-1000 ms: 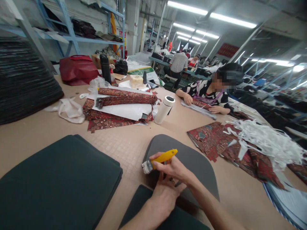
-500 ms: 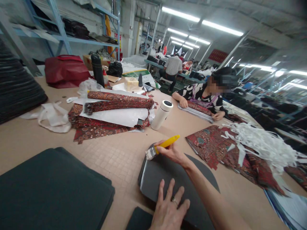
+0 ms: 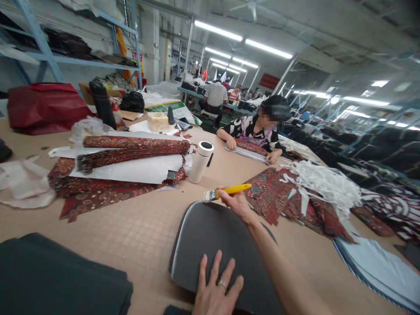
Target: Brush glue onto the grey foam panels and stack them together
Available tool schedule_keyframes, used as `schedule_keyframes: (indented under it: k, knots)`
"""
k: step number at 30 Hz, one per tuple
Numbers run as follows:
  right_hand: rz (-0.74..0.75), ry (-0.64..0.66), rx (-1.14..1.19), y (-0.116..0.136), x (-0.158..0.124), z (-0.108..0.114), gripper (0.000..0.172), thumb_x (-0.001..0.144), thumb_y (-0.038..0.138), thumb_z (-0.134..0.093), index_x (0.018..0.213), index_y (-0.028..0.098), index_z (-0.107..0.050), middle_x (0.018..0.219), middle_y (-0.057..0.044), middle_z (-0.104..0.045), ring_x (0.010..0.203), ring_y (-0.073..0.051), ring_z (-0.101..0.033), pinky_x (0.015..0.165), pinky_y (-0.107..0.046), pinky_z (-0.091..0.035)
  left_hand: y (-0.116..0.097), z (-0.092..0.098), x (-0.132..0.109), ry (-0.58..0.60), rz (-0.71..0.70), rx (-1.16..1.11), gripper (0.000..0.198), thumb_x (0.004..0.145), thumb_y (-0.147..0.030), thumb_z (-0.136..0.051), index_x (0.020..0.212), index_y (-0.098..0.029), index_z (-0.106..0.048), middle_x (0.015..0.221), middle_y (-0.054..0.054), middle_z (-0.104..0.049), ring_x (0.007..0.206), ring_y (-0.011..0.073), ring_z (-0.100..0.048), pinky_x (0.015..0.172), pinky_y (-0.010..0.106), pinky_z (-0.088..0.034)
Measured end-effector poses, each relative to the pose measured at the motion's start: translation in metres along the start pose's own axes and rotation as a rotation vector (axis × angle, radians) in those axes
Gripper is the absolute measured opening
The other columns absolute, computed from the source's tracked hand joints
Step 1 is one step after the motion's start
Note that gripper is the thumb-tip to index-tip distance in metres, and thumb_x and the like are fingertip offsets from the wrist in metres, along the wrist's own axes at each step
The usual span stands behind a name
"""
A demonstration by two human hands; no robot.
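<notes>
The person's left hand (image 3: 215, 288) is lying released, fingers spread, palm down on a dark grey, flat, rounded-corner panel (image 3: 197, 245), which is resting on the tan desk (image 3: 147, 236) directly before the person. A white streak is running along the panel's left edge. To the left, a stack of dark green, flat sheets (image 3: 62, 275) is sitting well apart from the panel. The right hand (image 3: 234, 203) is reaching over the panel and grasping a yellow-handled flat brush (image 3: 233, 189), its pale bristles pointing left at the panel's far edge; whether they are touching it, one cannot tell.

Beyond, a white cylindrical bottle (image 3: 200, 164) with a dark-topped lid is standing upright, just beside a pile of red-brown patterned fabric (image 3: 134, 151). On the right, a tangled heap of white strips (image 3: 323, 186) is lying on more red patterned cloth (image 3: 265, 192). Farther off, a co-worker (image 3: 247, 129) in a black-and-white top is holding a rolled red patterned piece (image 3: 252, 146) with both hands. Behind, another person (image 3: 215, 96) in a striped shirt is sitting.
</notes>
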State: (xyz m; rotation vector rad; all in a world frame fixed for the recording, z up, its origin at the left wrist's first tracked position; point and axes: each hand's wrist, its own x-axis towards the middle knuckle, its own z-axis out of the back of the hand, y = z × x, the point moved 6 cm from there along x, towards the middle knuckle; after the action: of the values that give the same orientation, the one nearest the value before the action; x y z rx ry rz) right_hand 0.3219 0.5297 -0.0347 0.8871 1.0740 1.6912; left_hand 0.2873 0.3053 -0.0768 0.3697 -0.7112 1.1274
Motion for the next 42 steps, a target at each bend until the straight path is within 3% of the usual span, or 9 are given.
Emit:
schedule_keyframes:
  k: [4,7,12,17,21,26,29,35,42]
  knots:
    - [-0.002,-0.009,0.002,-0.009,-0.005,0.014,0.033,0.068,0.043,-0.058,0.080,0.013,-0.065,0.056,0.002,-0.054,0.050,-0.011,-0.046,0.049,-0.024,-0.037,0.000,-0.005,-0.003,0.132,-0.062,0.010,0.035,0.084,-0.030,-0.054,0.119,-0.034,-0.053,0.129,-0.003,-0.055,0.120,0.0257,-0.045,0.112,0.049,0.003]
    - [-0.020,-0.084,-0.020,-0.023,-0.016,0.053,0.031,0.068,0.043,-0.057,0.075,0.013,-0.063,0.057,0.001,-0.055,0.050,-0.011,-0.046,0.050,-0.024,-0.038,-0.001,-0.008,-0.004,0.199,-0.085,0.028,0.052,0.074,-0.016,-0.059,0.122,-0.034,-0.050,0.134,-0.003,-0.051,0.120,0.0282,-0.046,0.112,0.051,-0.006]
    - [-0.072,-0.220,-0.072,-0.047,-0.044,0.121,0.032,0.068,0.044,-0.057,0.073,0.013,-0.063,0.051,0.002,-0.050,0.047,-0.011,-0.043,0.047,-0.024,-0.035,-0.003,-0.013,-0.005,0.227,-0.106,0.063,0.079,0.057,0.001,-0.052,0.127,-0.036,-0.046,0.140,-0.005,-0.044,0.127,0.0279,-0.038,0.110,0.051,0.008]
    - [-0.143,-0.356,-0.104,-0.067,-0.080,0.172,0.040,0.069,0.048,-0.056,0.077,0.010,-0.066,0.046,0.003,-0.047,0.042,-0.011,-0.041,0.041,-0.023,-0.031,-0.003,-0.012,-0.001,0.250,-0.115,0.083,0.078,0.060,0.003,-0.048,0.127,-0.038,-0.047,0.138,-0.006,-0.046,0.127,0.0252,-0.038,0.110,0.049,0.008]
    - [-0.155,-0.464,-0.128,-0.069,-0.105,0.198,0.044,0.068,0.051,-0.058,0.078,0.010,-0.067,0.047,0.001,-0.050,0.043,-0.012,-0.044,0.042,-0.024,-0.034,-0.004,-0.007,0.006,0.251,-0.142,0.105,0.075,0.065,0.004,-0.046,0.126,-0.039,-0.048,0.134,-0.006,-0.050,0.122,0.0225,-0.044,0.111,0.046,0.006]
    - [-0.145,-0.515,-0.137,-0.065,-0.119,0.190,0.051,0.072,0.054,-0.054,0.093,0.009,-0.067,0.052,-0.001,-0.056,0.044,-0.014,-0.049,0.044,-0.025,-0.039,-0.004,-0.011,0.004,0.275,-0.123,0.081,0.072,0.069,0.001,-0.047,0.126,-0.042,-0.047,0.133,-0.005,-0.052,0.124,0.0229,-0.043,0.110,0.046,0.004]
    - [-0.150,-0.549,-0.172,-0.063,-0.133,0.182,0.049,0.073,0.054,-0.054,0.090,0.010,-0.068,0.055,-0.003,-0.059,0.047,-0.015,-0.052,0.047,-0.027,-0.041,-0.003,-0.016,-0.001,0.281,-0.085,0.057,0.071,0.072,0.002,-0.045,0.127,-0.043,-0.046,0.135,-0.005,-0.050,0.129,0.0233,-0.037,0.110,0.047,0.001]
    - [-0.148,-0.624,-0.260,-0.056,-0.182,0.177,0.041,0.077,0.051,-0.053,0.086,0.015,-0.068,0.067,-0.006,-0.067,0.059,-0.019,-0.060,0.057,-0.029,-0.046,0.001,-0.027,-0.008,0.393,0.007,-0.011,0.068,0.078,0.000,-0.046,0.128,-0.046,-0.043,0.136,-0.003,-0.049,0.132,0.0234,-0.033,0.110,0.053,-0.005]
    - [-0.206,-0.645,-0.322,-0.043,-0.235,0.162,0.037,0.082,0.048,-0.050,0.093,0.017,-0.066,0.082,-0.007,-0.071,0.072,-0.021,-0.064,0.065,-0.030,-0.048,0.000,-0.021,0.000,0.463,0.022,-0.064,0.061,0.081,-0.002,-0.047,0.127,-0.043,-0.045,0.137,-0.001,-0.048,0.131,0.0281,-0.034,0.107,0.061,-0.014]
